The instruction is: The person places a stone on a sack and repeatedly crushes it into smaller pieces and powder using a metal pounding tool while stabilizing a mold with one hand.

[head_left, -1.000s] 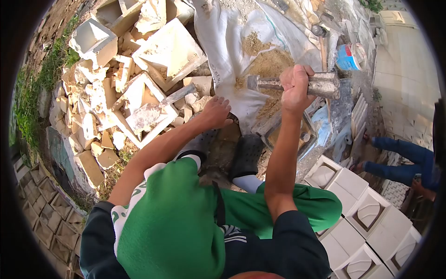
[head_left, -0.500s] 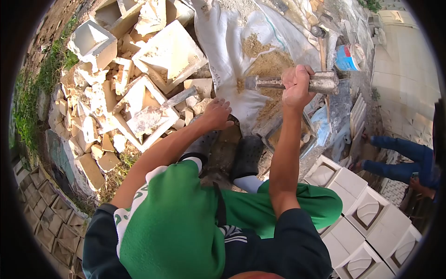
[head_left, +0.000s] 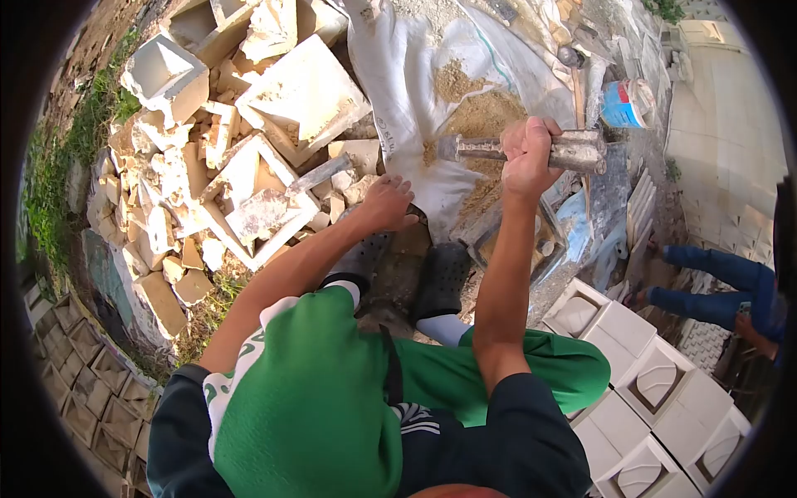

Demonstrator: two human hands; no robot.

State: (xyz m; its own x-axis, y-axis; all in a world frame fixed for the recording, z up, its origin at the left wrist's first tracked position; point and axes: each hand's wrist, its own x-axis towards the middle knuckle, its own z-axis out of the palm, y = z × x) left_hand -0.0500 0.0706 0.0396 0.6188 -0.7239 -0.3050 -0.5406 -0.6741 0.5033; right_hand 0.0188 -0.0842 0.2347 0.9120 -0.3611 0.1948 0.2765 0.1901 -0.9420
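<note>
1. Head view: outdoors; white sheet [head_left: 398, 91] ahead of right hand [head_left: 530, 159], rubble [head_left: 286, 91] ahead-left of left hand [head_left: 388, 204].
2. Right hand clenches tool [head_left: 576, 151]; long axis crosswise, flat end leftward.
3. Left hand's grip: cannot tell.

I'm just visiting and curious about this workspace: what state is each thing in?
Right hand: closed around the tool
Tool: gripped, crosswise in the picture
Left hand: palm down, grip unclear
White sheet: spread, creased
Sand: heaped on the sheet
Rubble: broken, piled
Pale blocks: set in rows
Dark shoe: worn with white sock
</note>
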